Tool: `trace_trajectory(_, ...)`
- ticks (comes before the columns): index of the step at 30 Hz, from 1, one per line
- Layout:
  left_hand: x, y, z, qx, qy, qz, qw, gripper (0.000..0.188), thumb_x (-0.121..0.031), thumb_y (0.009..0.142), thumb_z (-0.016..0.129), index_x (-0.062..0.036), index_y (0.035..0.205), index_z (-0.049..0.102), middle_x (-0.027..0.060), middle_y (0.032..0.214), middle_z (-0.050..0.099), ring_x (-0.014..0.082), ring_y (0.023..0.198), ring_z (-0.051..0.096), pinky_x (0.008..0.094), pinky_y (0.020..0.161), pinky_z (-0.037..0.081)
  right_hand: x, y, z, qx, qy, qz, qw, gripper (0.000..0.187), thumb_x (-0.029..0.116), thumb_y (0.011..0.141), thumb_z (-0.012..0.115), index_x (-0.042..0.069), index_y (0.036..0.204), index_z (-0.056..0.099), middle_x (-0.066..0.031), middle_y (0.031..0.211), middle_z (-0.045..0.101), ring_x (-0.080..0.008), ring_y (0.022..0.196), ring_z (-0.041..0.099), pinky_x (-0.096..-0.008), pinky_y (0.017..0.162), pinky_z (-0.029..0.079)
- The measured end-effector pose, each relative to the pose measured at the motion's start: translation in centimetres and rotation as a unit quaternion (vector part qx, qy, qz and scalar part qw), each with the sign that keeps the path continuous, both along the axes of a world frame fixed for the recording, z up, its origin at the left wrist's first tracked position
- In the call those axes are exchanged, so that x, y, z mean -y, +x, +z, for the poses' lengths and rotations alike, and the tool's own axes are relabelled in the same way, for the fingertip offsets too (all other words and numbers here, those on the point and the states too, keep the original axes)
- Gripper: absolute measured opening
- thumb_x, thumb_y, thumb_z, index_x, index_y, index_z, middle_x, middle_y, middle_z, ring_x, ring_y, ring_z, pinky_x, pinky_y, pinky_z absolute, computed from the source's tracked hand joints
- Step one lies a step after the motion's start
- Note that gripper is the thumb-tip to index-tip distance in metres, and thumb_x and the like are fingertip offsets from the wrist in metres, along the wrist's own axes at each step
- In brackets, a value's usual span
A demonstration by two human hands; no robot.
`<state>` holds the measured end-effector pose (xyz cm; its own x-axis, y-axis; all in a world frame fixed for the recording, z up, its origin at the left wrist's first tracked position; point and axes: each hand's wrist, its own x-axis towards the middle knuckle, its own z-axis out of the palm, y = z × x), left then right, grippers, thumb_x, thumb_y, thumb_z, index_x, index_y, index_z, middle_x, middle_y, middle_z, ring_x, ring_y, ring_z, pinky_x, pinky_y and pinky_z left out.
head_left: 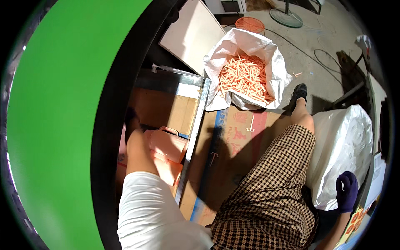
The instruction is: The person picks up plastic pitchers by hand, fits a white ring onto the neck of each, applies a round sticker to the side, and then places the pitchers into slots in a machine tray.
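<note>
- The pink handled container (167, 143) lies inside the metal-framed opening (203, 102), its long axis running left to right and sloping a little toward the person at its right end.
- Its handle is on the far edge, pointing away from the person.
- A second pink piece (170, 167) lies just beside it, on the near side.
- The left hand (131, 115), in a dark glove, is inside the opening, beyond and left of the container; shadow hides its fingers, so I cannot tell how far open it is or what it touches.
- The right hand (347, 191), in a purple glove, is at the near right side of the white sack (333, 143), fingers bent; I cannot tell whether it grips anything.
- The sack's long axis runs from far right to near left.
- Beyond the opening, an open white bag (280, 68) holds pink sticks (243, 77).
</note>
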<state>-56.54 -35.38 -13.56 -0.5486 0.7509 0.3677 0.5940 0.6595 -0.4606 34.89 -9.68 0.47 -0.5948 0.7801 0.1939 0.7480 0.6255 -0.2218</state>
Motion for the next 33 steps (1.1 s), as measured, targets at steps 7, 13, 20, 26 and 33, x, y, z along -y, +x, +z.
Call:
trace_trajectory(7, 15.6, 12.8, 4.1, 0.057, -0.152, 0.058, 0.985, 0.025, -0.033, 0.075, 0.075, -0.012, 0.085, 0.065, 0.0086, 0.091, 0.064, 0.0278, 0.087, 0.063, 0.0466, 0.075, 0.049, 0.3, 0.5, -4.2, -0.024, -0.039, 0.049, 0.998, 0.029, -0.008, 0.074, 0.071, 0.004, 0.098, 0.061, -0.0164, 0.102, 0.064, -0.0373, 0.095, 0.063, -0.0434, 0.082, 0.05)
trace_trajectory(13, 15.0, 17.0, 8.2, -0.007, -0.141, -0.122, 0.982, 0.038, -0.036, 0.07, 0.082, -0.01, 0.093, 0.065, 0.0086, 0.093, 0.063, 0.0288, 0.086, 0.063, 0.0495, 0.079, 0.048, 0.3, 1.0, -2.4, -0.07, -0.019, 0.036, 0.997, 0.03, -0.008, 0.074, 0.071, 0.002, 0.101, 0.063, -0.0158, 0.103, 0.064, -0.0369, 0.096, 0.063, -0.0434, 0.083, 0.05)
trace_trajectory(20, -5.7, 38.7, 15.8, 0.221, -0.007, -0.441, 0.87, 0.063, -0.034, 0.06, 0.09, -0.0084, 0.108, 0.059, 0.0142, 0.103, 0.062, 0.0347, 0.096, 0.061, 0.0485, 0.084, 0.046, 4.6, -2.8, 0.5, -0.126, 0.009, 0.049, 0.991, 0.028, -0.004, 0.073, 0.073, 0.001, 0.1, 0.066, -0.0172, 0.104, 0.065, -0.0379, 0.097, 0.063, -0.0448, 0.083, 0.051)
trace_trajectory(26, -11.1, 51.3, 15.3, 0.404, 0.128, -0.535, 0.731, 0.051, -0.021, 0.069, 0.087, -0.0085, 0.107, 0.055, 0.0153, 0.113, 0.066, 0.0338, 0.105, 0.064, 0.0474, 0.096, 0.045, 7.4, -5.5, 2.4, -0.155, -0.001, 0.106, 0.982, 0.03, 0.011, 0.072, 0.079, 0.011, 0.1, 0.068, -0.0085, 0.102, 0.066, -0.0316, 0.095, 0.063, -0.044, 0.08, 0.05)
trace_trajectory(33, -12.8, 53.4, 13.4, 0.714, 0.194, -0.331, 0.586, 0.058, -0.017, 0.08, 0.083, 0.0, 0.125, 0.051, 0.0133, 0.117, 0.064, 0.0224, 0.1, 0.067, 0.0356, 0.091, 0.055, 7.7, -11.5, 1.9, -0.264, -0.06, 0.192, 0.943, 0.047, 0.015, 0.075, 0.078, 0.018, 0.12, 0.065, -0.0068, 0.121, 0.065, -0.0242, 0.083, 0.069, -0.0375, 0.064, 0.056)
